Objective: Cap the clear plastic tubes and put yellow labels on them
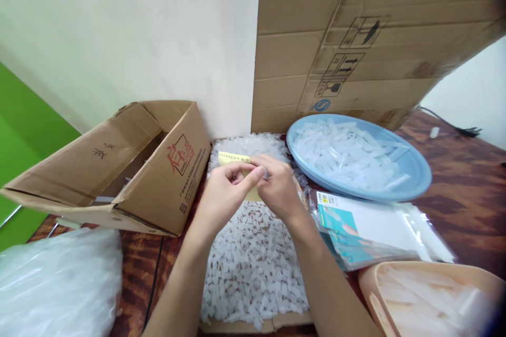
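My left hand [229, 187] and my right hand [276, 181] meet in the middle of the view, with thumbs and fingertips pinched together. Between them is a yellow printed strip [233, 158], its end sticking out above my left fingers. A small greyish piece [266, 174] shows at my right fingertips; its shape is mostly hidden. Both hands are above a wide layer of small translucent white pieces [253, 263] on a cardboard sheet [272, 323]. Behind the hands lies a heap of clear pieces [253, 143].
At left stand an open cardboard box [185, 168] and a white plastic bag [59, 284]. To the right are a blue basin [425, 174] of translucent strips, flat packets [367, 221] and a peach tub [369, 289]. A large carton [292, 63] rises behind.
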Demonstrator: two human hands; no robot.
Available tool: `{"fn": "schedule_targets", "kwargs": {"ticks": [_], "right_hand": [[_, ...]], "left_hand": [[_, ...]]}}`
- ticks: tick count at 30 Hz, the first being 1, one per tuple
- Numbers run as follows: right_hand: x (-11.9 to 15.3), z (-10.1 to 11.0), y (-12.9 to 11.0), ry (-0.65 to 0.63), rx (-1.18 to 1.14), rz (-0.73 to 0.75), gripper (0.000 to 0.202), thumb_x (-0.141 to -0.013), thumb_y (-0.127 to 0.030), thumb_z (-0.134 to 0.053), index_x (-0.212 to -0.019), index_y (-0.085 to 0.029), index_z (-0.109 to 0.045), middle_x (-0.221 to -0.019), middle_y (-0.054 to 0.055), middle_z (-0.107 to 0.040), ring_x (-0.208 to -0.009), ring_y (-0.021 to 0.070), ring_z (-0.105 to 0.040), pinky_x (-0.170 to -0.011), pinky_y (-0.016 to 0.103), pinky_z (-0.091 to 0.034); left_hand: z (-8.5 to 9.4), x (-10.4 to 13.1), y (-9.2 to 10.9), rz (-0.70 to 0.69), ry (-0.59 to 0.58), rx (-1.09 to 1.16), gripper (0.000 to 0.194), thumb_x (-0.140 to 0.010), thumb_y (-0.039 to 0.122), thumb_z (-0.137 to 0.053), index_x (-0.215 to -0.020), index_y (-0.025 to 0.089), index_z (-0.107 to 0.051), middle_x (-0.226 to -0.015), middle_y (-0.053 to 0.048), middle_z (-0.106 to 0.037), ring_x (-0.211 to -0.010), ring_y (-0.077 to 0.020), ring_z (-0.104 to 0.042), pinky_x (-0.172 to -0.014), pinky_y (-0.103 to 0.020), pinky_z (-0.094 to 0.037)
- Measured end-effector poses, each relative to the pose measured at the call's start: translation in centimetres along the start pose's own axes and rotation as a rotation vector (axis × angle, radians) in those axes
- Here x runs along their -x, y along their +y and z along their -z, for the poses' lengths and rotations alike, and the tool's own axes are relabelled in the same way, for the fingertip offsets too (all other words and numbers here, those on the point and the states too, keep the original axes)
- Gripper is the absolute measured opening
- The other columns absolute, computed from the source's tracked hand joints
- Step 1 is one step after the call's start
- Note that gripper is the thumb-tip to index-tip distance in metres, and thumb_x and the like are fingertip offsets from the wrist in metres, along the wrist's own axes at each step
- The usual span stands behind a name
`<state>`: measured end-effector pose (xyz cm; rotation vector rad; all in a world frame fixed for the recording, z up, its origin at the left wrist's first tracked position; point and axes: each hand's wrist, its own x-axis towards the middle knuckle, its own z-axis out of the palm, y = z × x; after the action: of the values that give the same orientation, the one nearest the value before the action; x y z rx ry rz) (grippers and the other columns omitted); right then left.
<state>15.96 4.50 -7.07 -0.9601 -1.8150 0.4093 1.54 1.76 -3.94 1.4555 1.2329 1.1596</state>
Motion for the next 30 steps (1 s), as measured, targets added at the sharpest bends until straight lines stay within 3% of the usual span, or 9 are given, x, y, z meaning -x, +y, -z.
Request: {"fn": "schedule_targets", "kwargs": {"ticks": [3, 7, 14, 24, 30], "right_hand": [[0.2, -0.2, 0.1, -0.009, 0.018, 0.051, 0.028, -0.083, -0.003, -0.048, -0.086, -0.019, -0.072, -0.081, 0.004, -0.067, -0.075, 0.0194, -0.06, -0.068, 0.03, -0.041], [0.4, -0.5, 0.1, 0.052, 0.061, 0.085, 0.022, -0.09, -0.01, -0.049, -0.081, -0.019, -0.067, -0.075, 0.003, -0.062, -0.067, 0.0177, -0.055, -0.063, 0.03, -0.037], [0.4, -0.3, 0.0, 0.113, 0.093, 0.025, 0.02, -0.086, -0.006, -0.053, -0.077, -0.021, -0.062, -0.075, 0.002, -0.058, -0.067, 0.0174, -0.054, -0.063, 0.03, -0.038], [0.3, 0.0, 0.6, 0.123, 0.072, 0.013, 0.018, -0.085, -0.009, -0.057, -0.071, -0.021, -0.057, -0.072, 0.0, -0.053, -0.065, 0.0166, -0.049, -0.062, 0.031, -0.034], [0.0, 0.2, 0.2, 0.136, 0.008, -0.022, 0.02, -0.084, -0.008, -0.052, -0.074, -0.02, -0.064, -0.073, 0.001, -0.059, -0.068, 0.0179, -0.054, -0.065, 0.031, -0.039]], "left_hand": [[-0.2, -0.1, -0.2, 0.112, -0.043, 0.218, 0.029, -0.072, 0.043, -0.091, -0.084, 0.018, -0.084, -0.076, -0.003, -0.071, -0.075, -0.0147, -0.058, -0.073, -0.027, -0.043], [-0.6, -0.2, -0.2, 0.182, -0.088, 0.413, 0.027, -0.061, 0.038, -0.097, -0.07, 0.017, -0.082, -0.064, -0.001, -0.067, -0.069, -0.0126, -0.057, -0.077, -0.027, -0.046], [-1.9, 0.1, -0.3, 0.044, 0.001, 0.253, 0.022, -0.077, 0.039, -0.086, -0.078, 0.017, -0.084, -0.072, -0.004, -0.073, -0.073, -0.0156, -0.06, -0.073, -0.029, -0.046], [-2.8, 0.6, 0.7, 0.006, 0.093, 0.069, 0.023, -0.086, 0.037, -0.073, -0.078, 0.016, -0.079, -0.061, -0.002, -0.059, -0.068, -0.0176, -0.055, -0.06, -0.028, -0.039], [-2.6, 0.5, 0.3, -0.072, 0.08, -0.023, 0.028, -0.095, 0.038, -0.063, -0.084, 0.016, -0.076, -0.069, -0.002, -0.061, -0.064, -0.0147, -0.05, -0.059, -0.027, -0.037]]}}
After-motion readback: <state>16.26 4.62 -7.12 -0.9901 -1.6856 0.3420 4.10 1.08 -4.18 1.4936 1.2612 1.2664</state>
